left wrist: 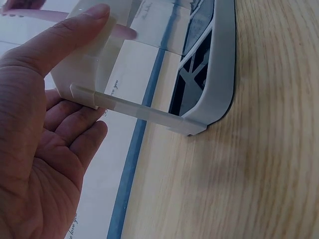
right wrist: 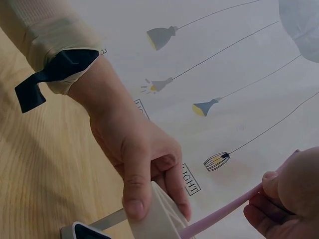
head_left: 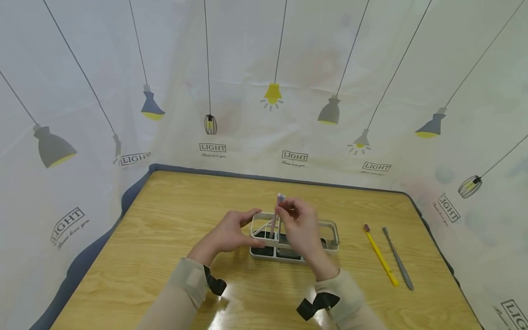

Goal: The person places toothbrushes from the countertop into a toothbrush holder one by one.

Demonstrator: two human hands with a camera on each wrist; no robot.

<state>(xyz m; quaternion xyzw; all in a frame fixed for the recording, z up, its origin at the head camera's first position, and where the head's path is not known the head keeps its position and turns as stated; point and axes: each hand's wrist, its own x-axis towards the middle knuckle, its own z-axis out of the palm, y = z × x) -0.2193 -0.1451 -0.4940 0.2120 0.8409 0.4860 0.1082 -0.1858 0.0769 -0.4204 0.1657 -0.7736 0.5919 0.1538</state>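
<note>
A white toothbrush holder (head_left: 284, 259) with a dark slotted base and a raised divided rim stands on the table. My left hand (head_left: 231, 231) grips the left end of that upper rim, thumb on the near side and fingers behind. In the left wrist view, clear posts join the rim to the grey-edged base (left wrist: 224, 59). Between right thumb and fingers I pinch a pink toothbrush (right wrist: 224, 213), head up. Its handle goes down through the rim's left compartment, with the lower tip below the rim. My right hand (head_left: 303, 227) covers part of the holder's middle.
To the right on the wooden table (head_left: 173, 201) lie a yellow toothbrush (head_left: 380, 256) and a grey toothbrush (head_left: 398, 259), side by side. Behind and around the table hangs a pale curtain (head_left: 247, 174) printed with lamps. Both wrists wear black straps.
</note>
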